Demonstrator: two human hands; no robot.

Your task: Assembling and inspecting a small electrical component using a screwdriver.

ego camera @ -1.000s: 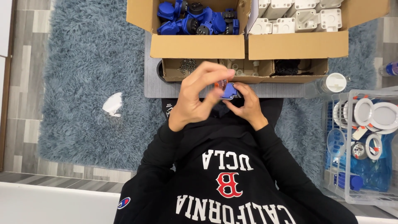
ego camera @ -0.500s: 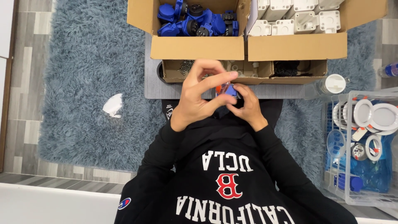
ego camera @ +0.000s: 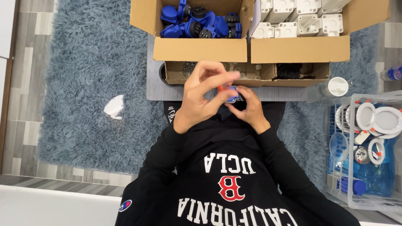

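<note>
Both hands are meeting just in front of the low boxes, and the blue part (ego camera: 233,94) is sitting right between them. The right hand (ego camera: 250,109) is cupping it from below, fingers clamped around its body. The left hand (ego camera: 201,98) is coming over the top, thumb and forefinger pinching together on a small orange piece (ego camera: 220,87) at the part's upper edge, the other fingers fanning apart.

This looks like a fitting step: the small piece is being seated into the part. By my read, what comes next calls for a steady grip underneath and a careful press from above.

Beyond the hands, a cardboard box (ego camera: 197,49) is holding more blue parts, and its neighbour (ego camera: 299,48) is holding white ones.
</note>
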